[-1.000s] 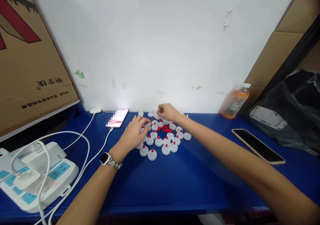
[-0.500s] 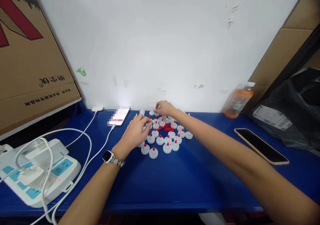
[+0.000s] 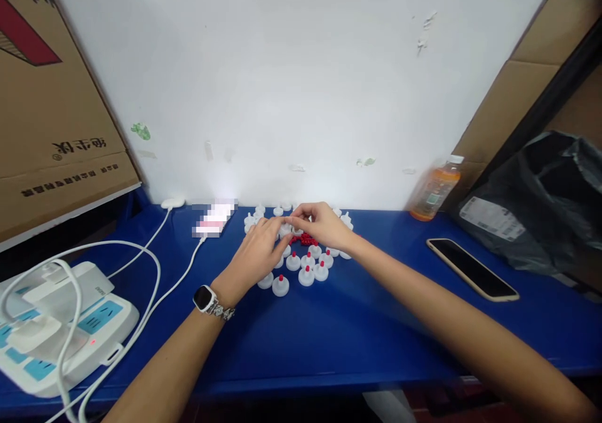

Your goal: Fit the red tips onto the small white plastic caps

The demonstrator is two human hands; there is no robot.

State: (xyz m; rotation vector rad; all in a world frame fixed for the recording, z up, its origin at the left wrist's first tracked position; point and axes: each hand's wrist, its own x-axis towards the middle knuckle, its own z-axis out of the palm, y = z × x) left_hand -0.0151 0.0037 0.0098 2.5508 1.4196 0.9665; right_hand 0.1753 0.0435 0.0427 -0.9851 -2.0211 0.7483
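My left hand, with a watch on its wrist, is closed with thumb and fingers around what looks like a white nozzle cap. My right hand meets it from the right, fingertips pinched together at the cap's top; anything small between them is hidden. Both hands are just above a group of white nozzle caps on the blue table. Nearer caps, such as one white cap with a red tip, stand upright. Small red tips lie piled in the middle, partly covered by the hands. Several caps at the back have no red tip.
Left are a lit phone on a cable and a white power strip with looped cables. Right are a dark-screened phone, an orange drink bottle and a black plastic bag. A cardboard box stands left, before a white wall.
My right hand has come back from the rear caps towards me and met my left hand, its fingers now pinched. The view has shifted slightly to the right.
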